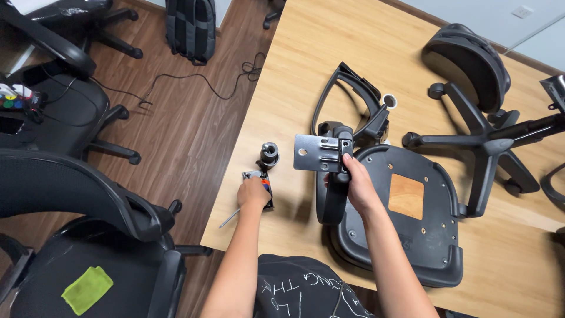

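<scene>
My right hand grips a black chair armrest with a grey metal bracket plate at its upper end, holding it against the left edge of an upturned black seat pan. My left hand rests closed over a small box of bits near the table's left edge. A thin metal tool pokes out below that hand. A small black cylindrical part stands just beyond it. A second armrest lies further back.
A five-star chair base with castors lies on the wooden table at the right. Office chairs stand on the floor to the left, one bearing a green cloth. A backpack and a cable lie on the floor.
</scene>
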